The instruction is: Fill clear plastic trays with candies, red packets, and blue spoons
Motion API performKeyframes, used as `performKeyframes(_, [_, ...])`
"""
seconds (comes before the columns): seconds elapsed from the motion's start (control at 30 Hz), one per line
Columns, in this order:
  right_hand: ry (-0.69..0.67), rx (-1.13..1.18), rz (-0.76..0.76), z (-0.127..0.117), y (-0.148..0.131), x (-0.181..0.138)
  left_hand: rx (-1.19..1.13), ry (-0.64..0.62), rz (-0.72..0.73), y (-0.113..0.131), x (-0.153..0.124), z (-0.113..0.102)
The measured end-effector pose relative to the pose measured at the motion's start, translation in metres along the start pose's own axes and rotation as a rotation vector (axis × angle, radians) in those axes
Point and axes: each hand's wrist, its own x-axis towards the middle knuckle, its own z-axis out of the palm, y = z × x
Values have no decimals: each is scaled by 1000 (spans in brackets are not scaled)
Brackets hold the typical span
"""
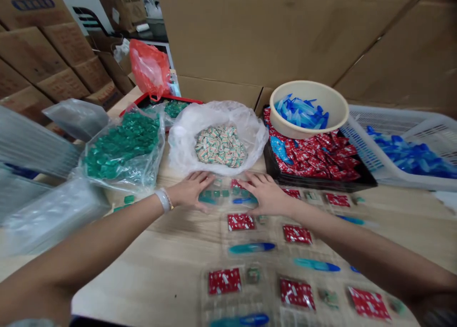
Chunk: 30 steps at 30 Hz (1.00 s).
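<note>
My left hand (191, 190) and my right hand (266, 193) lie flat, fingers spread, on the far end of a clear plastic tray (223, 193) on the wooden table (143, 265). Between my hands the tray pocket holds small green pieces and a blue piece. Several clear trays (271, 270) nearer me hold red packets (296, 234), blue tubes (252, 247) and small green pieces. A white band sits on my left wrist. Just beyond my fingers stands a white bag of striped candies (220, 146).
A clear bag of green candies (123, 143) lies at the left. A black tray of red packets (317, 158) bears a cream bowl (332, 103) of blue tubes. A white basket (389, 122) of blue tubes is at right. Stacked clear trays (32, 174) are far left. Cardboard boxes stand behind.
</note>
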Motion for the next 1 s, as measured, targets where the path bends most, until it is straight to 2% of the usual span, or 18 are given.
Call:
performKeyframes(0.1, [-31,3,-121,-7,8,6,60,-107,-16,2,2,-6])
performKeyframes(0.2, [-81,33,-188,-5,13,6,91,-123,35,5,-6,-9])
performKeyframes(0.4, [-97,59,-223,-1,16,2,145,-76,5,5,-31,1])
performKeyframes(0.67, [-37,40,-266,-7,20,12,149,56,-39,5,-40,2])
performKeyframes(0.83, [-97,51,-261,-4,29,7,166,35,-44,-1,-39,14])
performKeyframes(1.0, [-75,50,-244,11,32,9,190,46,-49,-2,-36,19])
